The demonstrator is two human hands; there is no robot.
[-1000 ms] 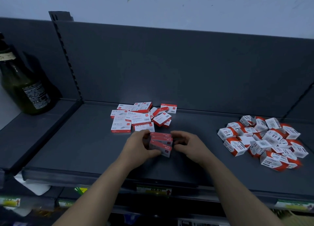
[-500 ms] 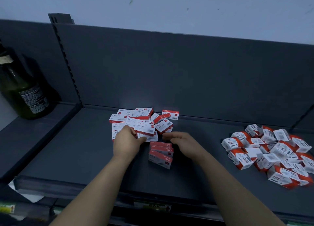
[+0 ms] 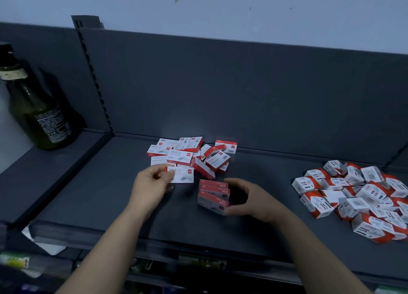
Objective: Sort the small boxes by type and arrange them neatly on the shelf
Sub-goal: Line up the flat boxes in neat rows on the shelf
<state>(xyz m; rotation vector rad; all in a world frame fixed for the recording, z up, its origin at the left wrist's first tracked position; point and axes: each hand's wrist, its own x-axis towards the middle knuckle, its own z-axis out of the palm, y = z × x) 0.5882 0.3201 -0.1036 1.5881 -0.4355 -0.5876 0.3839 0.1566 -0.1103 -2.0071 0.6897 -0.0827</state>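
A loose heap of flat red-and-white staple boxes (image 3: 189, 153) lies at the back middle of the dark shelf (image 3: 106, 201). My left hand (image 3: 152, 183) pinches one flat staple box (image 3: 182, 175) lifted just in front of that heap. A short row of staple boxes on edge (image 3: 213, 195) stands nearer the front. My right hand (image 3: 247, 196) curves around the row's right end, thumb at its near corner and fingers at its far corner. A pile of cube-shaped red-and-white paper clip boxes (image 3: 362, 196) lies at the right.
A dark green bottle (image 3: 37, 110) stands on the neighbouring shelf at the left. The shelf's upright back panel (image 3: 220, 90) rises behind the boxes. Price labels and lower shelves show below the front edge (image 3: 198, 260).
My left hand left the row, reached into the heap and has drawn one flat staple box out. My right hand went back to the row's right end.
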